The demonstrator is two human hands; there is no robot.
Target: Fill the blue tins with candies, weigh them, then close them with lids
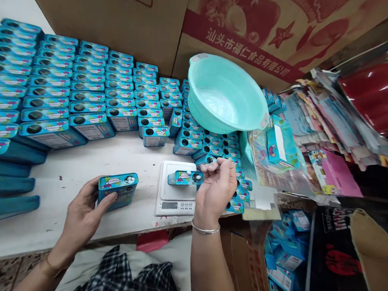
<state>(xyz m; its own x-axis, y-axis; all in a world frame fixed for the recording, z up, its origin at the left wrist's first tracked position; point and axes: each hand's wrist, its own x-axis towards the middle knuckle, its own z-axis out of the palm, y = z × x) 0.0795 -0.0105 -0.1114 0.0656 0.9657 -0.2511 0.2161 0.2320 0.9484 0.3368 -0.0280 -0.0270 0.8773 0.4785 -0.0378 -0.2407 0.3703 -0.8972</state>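
My left hand [90, 207] is wrapped round a blue candy box [118, 191] held upright over the table's front part. White candies [130, 179] show at the round hole in its top. Another blue candy box [184, 177] stands on a white digital kitchen scale [176, 204], with something white at its hole. Just right of that box is my right hand [218, 183], palm side up and fingers curled together. Whatever the fingertips pinch, if anything, is hidden. The scale's display is lit, but its figures are too small to read.
Rows of similar blue boxes [54, 83] fill the table's left and back. A turquoise basin [226, 94] rests on some boxes, before a large cardboard carton [123, 23]. Right lie stacked flat packages [334, 111] and a red bowl-like object [379, 93]. Several boxes [286, 251] fill a lower container.
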